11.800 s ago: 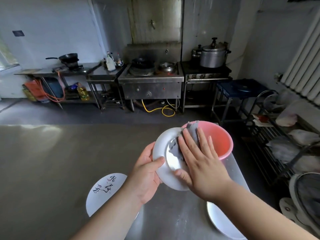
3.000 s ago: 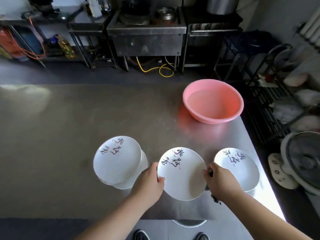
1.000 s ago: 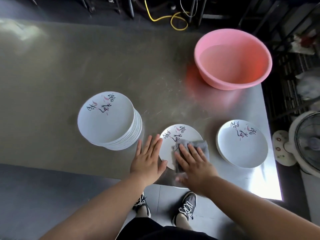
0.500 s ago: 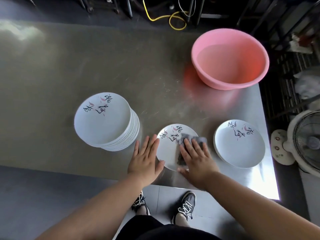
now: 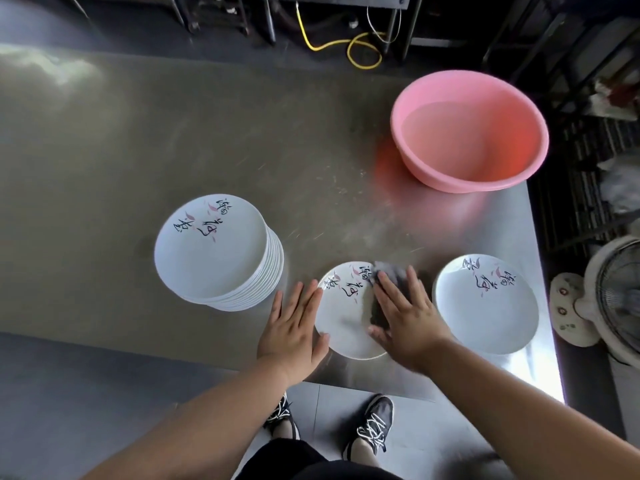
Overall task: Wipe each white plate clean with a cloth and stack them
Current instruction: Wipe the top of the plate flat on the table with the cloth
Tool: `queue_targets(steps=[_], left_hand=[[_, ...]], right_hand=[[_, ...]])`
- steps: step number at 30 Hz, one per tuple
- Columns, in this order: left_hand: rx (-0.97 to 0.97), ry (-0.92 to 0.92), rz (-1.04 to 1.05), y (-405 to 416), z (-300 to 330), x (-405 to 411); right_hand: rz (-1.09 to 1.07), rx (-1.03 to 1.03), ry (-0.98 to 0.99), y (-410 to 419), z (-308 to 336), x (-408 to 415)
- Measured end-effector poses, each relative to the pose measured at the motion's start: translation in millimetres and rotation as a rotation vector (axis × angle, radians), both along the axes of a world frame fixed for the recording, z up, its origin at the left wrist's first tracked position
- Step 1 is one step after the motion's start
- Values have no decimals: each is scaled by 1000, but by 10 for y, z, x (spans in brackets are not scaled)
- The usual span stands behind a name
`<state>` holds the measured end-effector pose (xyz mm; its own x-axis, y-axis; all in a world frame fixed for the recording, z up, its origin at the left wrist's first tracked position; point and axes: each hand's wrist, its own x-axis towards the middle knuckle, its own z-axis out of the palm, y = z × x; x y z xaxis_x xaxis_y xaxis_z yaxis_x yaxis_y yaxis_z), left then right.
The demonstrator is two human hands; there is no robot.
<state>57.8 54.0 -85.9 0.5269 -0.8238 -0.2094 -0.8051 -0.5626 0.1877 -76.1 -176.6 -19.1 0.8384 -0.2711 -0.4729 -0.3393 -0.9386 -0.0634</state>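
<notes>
Flat-fingered, my left hand [image 5: 292, 332] braces the plate [image 5: 341, 315] against sliding on the table [image 5: 138, 150]. My right hand [image 5: 403, 315], fingers straight, presses the cloth [image 5: 389, 277] across it.

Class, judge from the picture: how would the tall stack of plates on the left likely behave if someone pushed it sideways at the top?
The tall stack already leans, its upper plates offset from the lower ones, so a top push would probably slide plates off. The steel table looks smooth, so a low push might shift the whole stack. The plates look glazed and rigid, likely breakable.

Pink basin [image 5: 519, 174], grey cloth [image 5: 391, 273]
</notes>
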Motion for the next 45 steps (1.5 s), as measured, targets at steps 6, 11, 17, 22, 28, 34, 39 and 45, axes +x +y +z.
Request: queue_targets(steps=[6, 11, 17, 22, 28, 34, 39, 45], left_hand=[[7, -4, 3, 3, 13, 8], [4, -13, 3, 2, -6, -5], [46, -25, -2, -13, 5, -2], [71, -35, -2, -6, 24, -8], [99, -15, -20, -8, 10, -8], [-148, -84, -75, 2, 71, 15], [-221, -110, -59, -72, 82, 85], [-253, -39, -89, -115, 125, 143]], right_hand=[[38, 169, -21, -190, -46, 217], [-114, 167, 0, 159, -87, -416], [-64, 152, -59, -117, -162, 17], [-157, 175, -136, 124, -196, -170], [-246, 314, -95, 608, -147, -772], [-229, 273, -154, -17, -123, -140], [-268, 247, -134, 163, -185, -113], [-305, 316, -65, 535, -243, -415]])
